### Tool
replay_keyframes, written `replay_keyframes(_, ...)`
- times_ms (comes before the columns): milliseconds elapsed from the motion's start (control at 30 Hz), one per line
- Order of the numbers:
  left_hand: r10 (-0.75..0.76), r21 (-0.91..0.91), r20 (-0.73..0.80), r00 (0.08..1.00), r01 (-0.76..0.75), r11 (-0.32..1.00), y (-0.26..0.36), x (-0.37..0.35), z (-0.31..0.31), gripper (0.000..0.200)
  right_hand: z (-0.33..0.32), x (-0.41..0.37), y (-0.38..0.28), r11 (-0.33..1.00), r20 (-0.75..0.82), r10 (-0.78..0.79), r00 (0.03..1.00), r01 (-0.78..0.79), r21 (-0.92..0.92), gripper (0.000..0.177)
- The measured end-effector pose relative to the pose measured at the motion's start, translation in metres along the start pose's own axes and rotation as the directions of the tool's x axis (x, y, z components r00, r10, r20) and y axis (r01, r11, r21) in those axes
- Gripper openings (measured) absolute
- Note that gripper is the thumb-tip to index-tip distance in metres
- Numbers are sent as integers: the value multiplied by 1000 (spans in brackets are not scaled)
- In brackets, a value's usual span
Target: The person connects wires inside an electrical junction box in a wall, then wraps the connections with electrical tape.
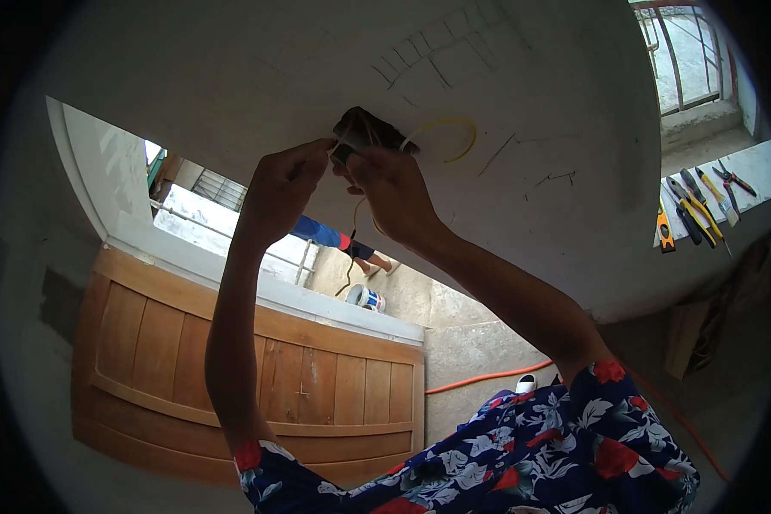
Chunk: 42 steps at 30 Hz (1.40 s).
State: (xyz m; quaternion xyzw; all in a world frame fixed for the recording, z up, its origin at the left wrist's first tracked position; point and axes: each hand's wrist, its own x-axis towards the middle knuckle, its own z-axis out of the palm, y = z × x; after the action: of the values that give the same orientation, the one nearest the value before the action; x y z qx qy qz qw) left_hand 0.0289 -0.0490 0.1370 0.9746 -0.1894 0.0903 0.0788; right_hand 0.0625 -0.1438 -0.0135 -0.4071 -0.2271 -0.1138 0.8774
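A dark rectangular opening [370,125] in the white wall has thin wires in it. A yellow wire [464,130] loops out of its right side and rests near the wall. My left hand [284,187] is raised at the opening's left edge, thumb and fingertips pinched on a thin pale wire. Close beside it, my right hand [392,190] is closed at the lower edge of the opening; its fingers hide what they grip. Below the hands hangs another thin wire [352,257], yellowish above and dark lower down.
Pencil-like marks [420,60] cover parts of the wall. At right, pliers [692,206], a yellow level [665,230] and other tools lie on a ledge. A wooden door [317,377] stands at lower left. Beyond the doorway are a bucket [367,298], another person's legs [375,261] and an orange hose [488,378].
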Motion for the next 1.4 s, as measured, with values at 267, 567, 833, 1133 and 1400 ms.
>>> replay_keyframes(267, -44, -88, 111, 993, 54, 995, 16, 1, -4, 32, 2, 3, 6, 995, -57, -102, 993, 102, -12, 30)
replay_keyframes(567, 26, 189, 66, 997, -39, 981, 3, 8, -1, 32, 3, 3, 6, 997, -42, -73, 996, 71, -38, 30)
replay_keyframes(833, 107, 260, -141, 984, -68, 963, -5, 0, 15, 27, -6, -2, -8, 996, -101, -80, 992, 75, -49, 32)
replay_keyframes(1133, 348, 317, -478, 806, -211, 925, -12, -9, 53, 21, -4, 27, -64, 794, 108, -347, 932, 353, -495, 28)
replay_keyframes(1400, -10, -21, -613, 790, -4, 1000, -2, 0, 78, 28, -4, 62, -68, 296, 390, -670, 631, 710, -639, 24)
